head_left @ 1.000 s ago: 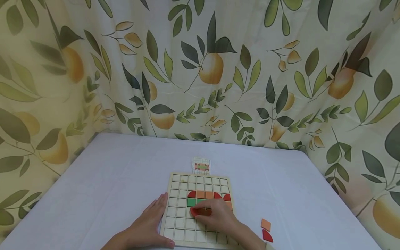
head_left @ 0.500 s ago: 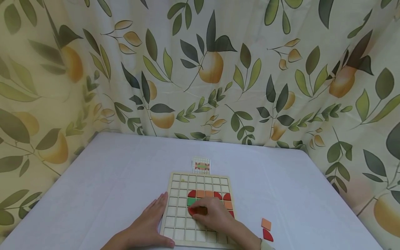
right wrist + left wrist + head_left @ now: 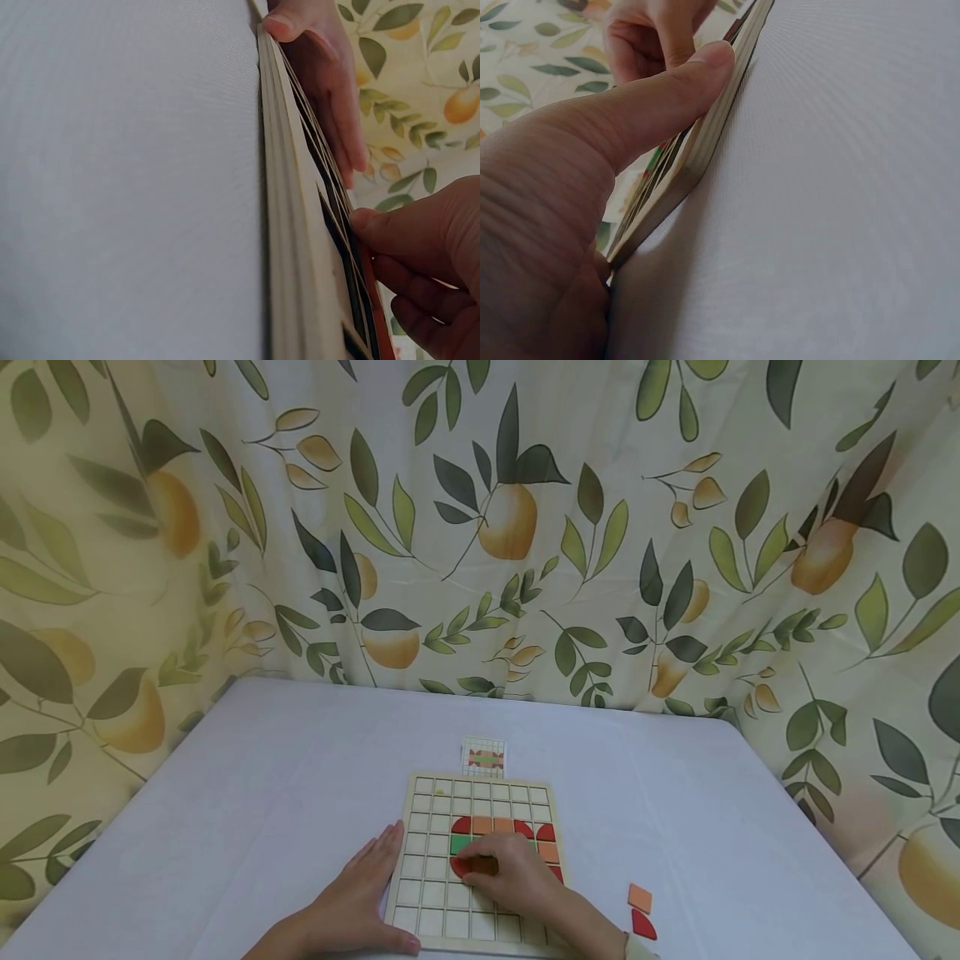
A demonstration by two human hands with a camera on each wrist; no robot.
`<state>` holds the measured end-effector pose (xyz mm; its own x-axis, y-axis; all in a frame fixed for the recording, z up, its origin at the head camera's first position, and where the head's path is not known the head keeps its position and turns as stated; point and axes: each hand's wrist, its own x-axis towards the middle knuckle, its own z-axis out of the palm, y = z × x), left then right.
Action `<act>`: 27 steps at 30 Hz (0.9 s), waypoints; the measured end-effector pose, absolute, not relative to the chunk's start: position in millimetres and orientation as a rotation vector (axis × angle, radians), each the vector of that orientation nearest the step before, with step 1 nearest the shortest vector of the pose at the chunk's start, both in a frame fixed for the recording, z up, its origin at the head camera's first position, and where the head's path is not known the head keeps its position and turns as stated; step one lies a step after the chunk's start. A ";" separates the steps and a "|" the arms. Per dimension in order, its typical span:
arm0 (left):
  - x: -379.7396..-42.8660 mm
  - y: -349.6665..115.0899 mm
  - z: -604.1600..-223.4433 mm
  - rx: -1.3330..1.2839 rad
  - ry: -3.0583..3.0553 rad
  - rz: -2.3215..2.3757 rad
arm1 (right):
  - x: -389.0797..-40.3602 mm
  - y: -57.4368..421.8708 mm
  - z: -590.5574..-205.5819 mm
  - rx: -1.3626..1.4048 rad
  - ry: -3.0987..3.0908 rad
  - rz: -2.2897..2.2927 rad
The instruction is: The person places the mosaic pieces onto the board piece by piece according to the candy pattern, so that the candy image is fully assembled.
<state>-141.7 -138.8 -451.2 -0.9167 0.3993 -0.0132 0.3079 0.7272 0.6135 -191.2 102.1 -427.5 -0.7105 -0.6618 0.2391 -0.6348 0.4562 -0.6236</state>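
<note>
A wooden grid board lies on the table, with coloured tiles set in its middle and right cells. My right hand is over it, thumb and fingertips pinching a red quarter-circle tile at a cell below a green square tile. The hand hides some cells behind it. My left hand rests against the board's left side with straight fingers. In the left wrist view its thumb lies on the board's near edge. Red and orange tiles form the row above the green one.
A small pattern card touches or nearly touches the board's far edge. To the right lie a loose orange square tile and a red quarter-circle tile on the white tablecloth. A leaf-and-fruit curtain hangs behind.
My right hand has shifted slightly left with the red quarter-circle tile, bringing it to the cell, and tiles at the board's right side have come into sight. The left hand has stayed put.
</note>
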 end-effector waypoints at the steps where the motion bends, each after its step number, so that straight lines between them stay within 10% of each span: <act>1: -141.8 -138.6 -451.5 0.571 2.784 0.948 | -191.3 102.2 -427.7 -1.180 2.647 -1.109; 27: -140.3 -138.6 -451.0 0.613 2.810 0.969 | -184.6 135.2 -419.5 -1.214 2.743 -1.100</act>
